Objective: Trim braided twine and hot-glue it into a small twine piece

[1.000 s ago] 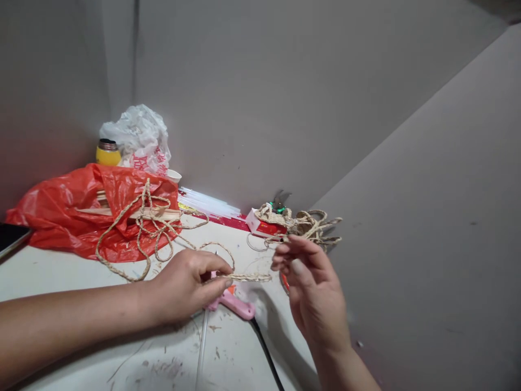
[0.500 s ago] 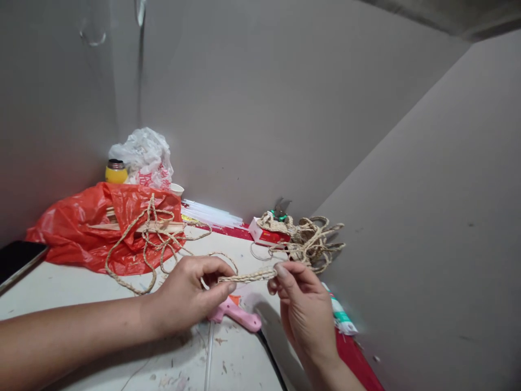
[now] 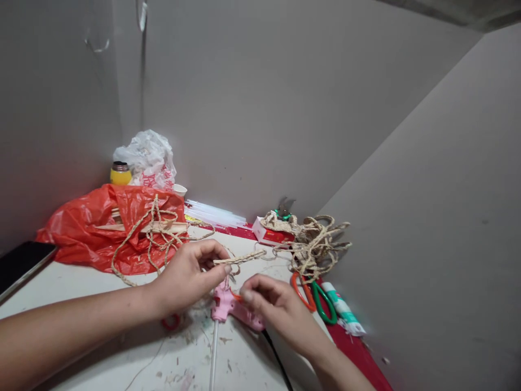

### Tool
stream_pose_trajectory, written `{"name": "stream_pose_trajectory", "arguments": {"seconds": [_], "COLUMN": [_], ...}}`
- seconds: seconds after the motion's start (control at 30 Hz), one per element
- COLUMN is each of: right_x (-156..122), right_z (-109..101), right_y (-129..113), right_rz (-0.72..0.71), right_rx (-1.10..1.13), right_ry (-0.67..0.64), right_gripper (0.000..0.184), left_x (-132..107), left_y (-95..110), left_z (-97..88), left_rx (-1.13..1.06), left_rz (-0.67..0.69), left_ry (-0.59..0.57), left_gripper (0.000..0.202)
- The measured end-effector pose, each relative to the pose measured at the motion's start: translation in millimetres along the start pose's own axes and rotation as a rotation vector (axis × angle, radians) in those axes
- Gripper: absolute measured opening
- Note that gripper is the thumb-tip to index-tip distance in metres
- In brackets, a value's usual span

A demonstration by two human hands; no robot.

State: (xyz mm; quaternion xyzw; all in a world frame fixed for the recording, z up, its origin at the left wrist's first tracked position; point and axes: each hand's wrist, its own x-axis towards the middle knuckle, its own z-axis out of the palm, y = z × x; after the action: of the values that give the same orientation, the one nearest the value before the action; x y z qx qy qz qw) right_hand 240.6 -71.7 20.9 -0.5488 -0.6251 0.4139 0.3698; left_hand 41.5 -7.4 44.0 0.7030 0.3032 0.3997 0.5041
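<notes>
My left hand [image 3: 195, 274] pinches a folded length of braided straw cord [image 3: 247, 257] between thumb and fingers; the cord's free end points right. Below it on the table lies a pink glue gun [image 3: 223, 305] with a clear glue stick [image 3: 214, 347] in its back end. My right hand [image 3: 279, 309] hovers by the gun's handle and orange trigger, fingers loosely curled and apart from the cord. Whether its fingertips touch the trigger is hard to see. Part of a red ring-shaped handle [image 3: 171, 321] shows under my left forearm.
A red plastic bag [image 3: 87, 225] bears wooden sticks and loose cord. Behind are a yellow jar [image 3: 121, 174], a white bag [image 3: 150, 155] and glue sticks [image 3: 214, 213]. Heaped cord [image 3: 317, 244], orange-handled [image 3: 303, 293] and green-handled scissors [image 3: 324, 301] lie right; a phone [image 3: 26, 266] lies left.
My right hand has let go of the cord and moved down to the glue gun's handle. The cord stays in my left hand, slightly higher. Scissor handles have come into sight at the right.
</notes>
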Motion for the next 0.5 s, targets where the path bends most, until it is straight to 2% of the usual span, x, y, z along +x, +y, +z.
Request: {"name": "stream_pose_trajectory", "arguments": {"seconds": [0.07, 0.13, 0.2, 0.33, 0.5], "right_x": [-3.7, -6.6, -7.4, -4.1, -2.7], "right_z": [-3.6, -5.2, -4.0, 2.5, 8.1], "right_y": [-3.4, -5.4, -4.9, 1.2, 10.8], "right_rz": [-0.007, -0.023, -0.017, -0.036, -0.079], "right_rx": [-0.362, -0.678, -0.871, -1.026, -1.05], "right_ry": [-0.131, -0.168, -0.197, -0.207, -0.197], "right_gripper": [0.019, 0.028, 0.028, 0.015, 0.028], "left_x": [3.2, 6.4, 9.2, 11.6, 12.2], "left_y": [-2.4, -2.9, -1.3, 2.9, -4.1], "left_z": [-0.6, -1.4, -2.4, -5.0, -7.8], "left_rx": [-0.11, -0.226, -0.304, -0.339, -0.345], "left_rz": [-0.076, -0.166, -0.229, -0.319, -0.308], "left_ry": [-0.017, -0.048, -0.068, -0.075, -0.12], "left_gripper": [0.006, 0.008, 0.011, 0.017, 0.016]}}
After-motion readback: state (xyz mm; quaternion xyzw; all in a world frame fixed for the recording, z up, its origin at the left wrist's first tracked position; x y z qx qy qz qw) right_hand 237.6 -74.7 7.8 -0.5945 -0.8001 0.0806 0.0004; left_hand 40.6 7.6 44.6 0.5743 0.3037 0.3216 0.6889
